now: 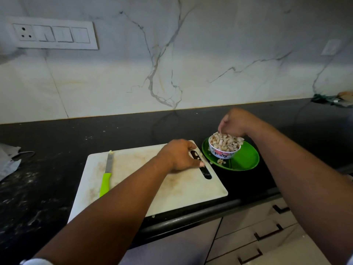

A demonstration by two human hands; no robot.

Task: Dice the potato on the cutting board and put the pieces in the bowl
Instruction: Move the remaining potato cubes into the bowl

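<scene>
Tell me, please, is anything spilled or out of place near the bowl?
Yes. The bowl is heaped over its rim, and a few potato pieces have fallen onto the green plate beside its base.

Head-height view, angled down, close.

A: The tabletop [57,178] reads as dark polished stone, speckled, with a soft sheen along its rounded front edge.

B: And the cutting board [133,169], white plastic by the look of it, matt, scuffed and stained brownish.

A: The knife [107,175] shows a dull metal blade and a smooth bright-green plastic handle.

B: The plate [246,159] is green and glossy, likely plastic. The bowl [222,152] looks glazed, white with a printed flower pattern.

A: Behind it all, the wall [172,64] is smooth veined marble or marble-look tile.
</scene>
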